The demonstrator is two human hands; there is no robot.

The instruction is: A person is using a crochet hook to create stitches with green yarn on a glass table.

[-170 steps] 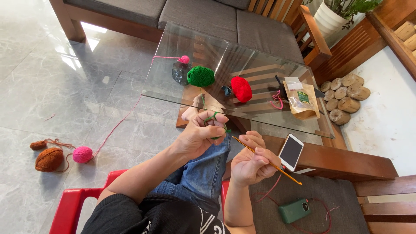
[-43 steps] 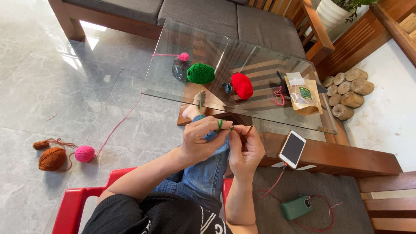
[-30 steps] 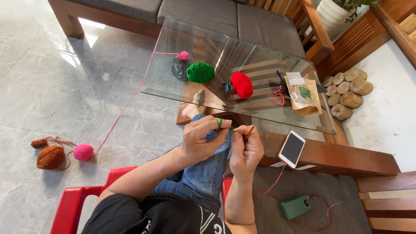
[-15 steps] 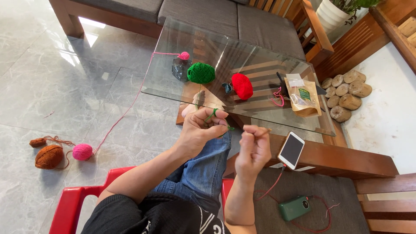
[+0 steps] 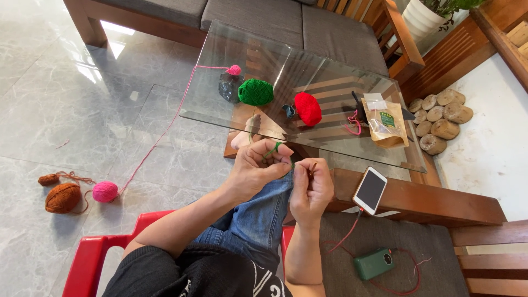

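My left hand is raised over my lap with a strand of green yarn looped over its index finger, fingertips pinched together. My right hand is right beside it, nearly touching, its fingers closed on a thin crochet hook, of which only a short dark end shows. Both hands meet just before the near edge of the glass table. A green yarn ball and a red yarn ball lie on the glass beyond them.
On the table are a small pink ball and a brown paper pouch. A pink ball and brown yarn balls lie on the floor to the left. A phone and a green power bank are on the bench to the right.
Half a second ago my hands were apart, the right one lower and to the right. It has now come back up against the left hand. Much earlier the hook stuck out plainly from my right hand.
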